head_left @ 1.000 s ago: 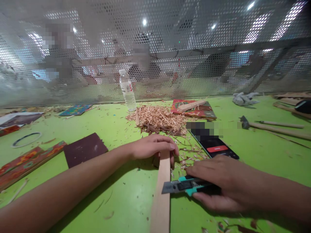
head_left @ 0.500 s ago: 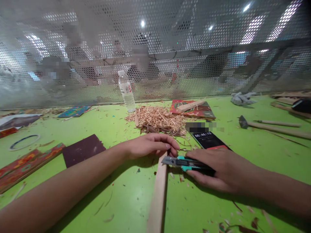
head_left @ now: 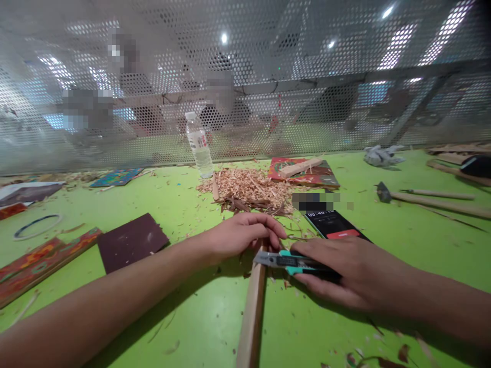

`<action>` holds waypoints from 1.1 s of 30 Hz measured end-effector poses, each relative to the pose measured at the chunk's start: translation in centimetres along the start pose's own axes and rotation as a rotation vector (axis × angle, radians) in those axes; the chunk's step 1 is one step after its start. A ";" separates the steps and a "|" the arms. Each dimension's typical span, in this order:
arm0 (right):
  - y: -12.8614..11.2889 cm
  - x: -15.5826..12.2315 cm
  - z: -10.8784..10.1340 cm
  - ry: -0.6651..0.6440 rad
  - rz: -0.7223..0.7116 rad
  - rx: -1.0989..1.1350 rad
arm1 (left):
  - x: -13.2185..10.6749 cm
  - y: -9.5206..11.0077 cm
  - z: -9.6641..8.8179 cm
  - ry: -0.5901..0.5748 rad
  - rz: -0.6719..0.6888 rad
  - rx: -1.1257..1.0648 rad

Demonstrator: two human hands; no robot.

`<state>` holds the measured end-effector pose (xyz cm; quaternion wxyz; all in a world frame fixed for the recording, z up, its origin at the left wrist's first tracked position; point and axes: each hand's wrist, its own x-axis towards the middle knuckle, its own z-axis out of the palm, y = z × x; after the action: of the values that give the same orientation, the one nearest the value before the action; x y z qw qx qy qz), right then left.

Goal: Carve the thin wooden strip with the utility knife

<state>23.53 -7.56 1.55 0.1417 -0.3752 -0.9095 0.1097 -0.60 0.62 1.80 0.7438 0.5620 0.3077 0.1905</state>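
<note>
The left hand (head_left: 240,235) came in from the left with the forearm low over the bright green tabletop (head_left: 199,317), palm down, fingers curled over the far end of a long pale wooden strip (head_left: 253,312) and pinching it in place. The right hand (head_left: 345,273) reached in from the right, also flat and low, fingers wrapped around a teal and black utility knife (head_left: 291,260); its grey blade end lay across the strip, right below the left fingertips.

Only real container around was a clear plastic water bottle (head_left: 199,145) standing upright well beyond the fingers, and I couldn't tell what was left in it. A heap of reddish wood shavings (head_left: 247,189) sat between the bottle and the fingers. A black phone (head_left: 333,225) lay just past the right knuckles.

Left of the left wrist lay a dark brown sandpaper sheet (head_left: 130,240). The near side of the table on both sides of the strip was mostly bare green with scattered chips.
</note>
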 end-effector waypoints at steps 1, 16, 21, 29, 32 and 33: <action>0.1 0.0 0.0 0.009 0.005 0.007 | 0.0 0.0 0.1 0.021 0.009 0.037; -1.1 -0.1 -0.6 -0.015 0.009 -0.038 | -0.4 -0.2 0.3 0.095 0.078 0.065; -1.4 -0.3 -0.9 -0.069 0.022 -0.028 | -0.4 0.1 0.4 0.093 0.056 0.108; -2.8 -0.6 -1.3 -0.180 0.057 0.014 | -0.1 -0.1 0.4 0.100 0.075 0.030; -4.1 -1.2 -0.9 -0.237 -0.048 0.061 | 0.2 -0.2 0.2 0.101 0.077 -0.025; -4.4 -1.4 -0.8 -0.241 -0.067 0.049 | 0.2 -0.3 0.1 0.096 0.076 -0.017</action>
<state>21.87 -11.53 3.36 0.0439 -0.3249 -0.9290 0.1715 -0.37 0.56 1.52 0.7252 0.5570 0.3198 0.2480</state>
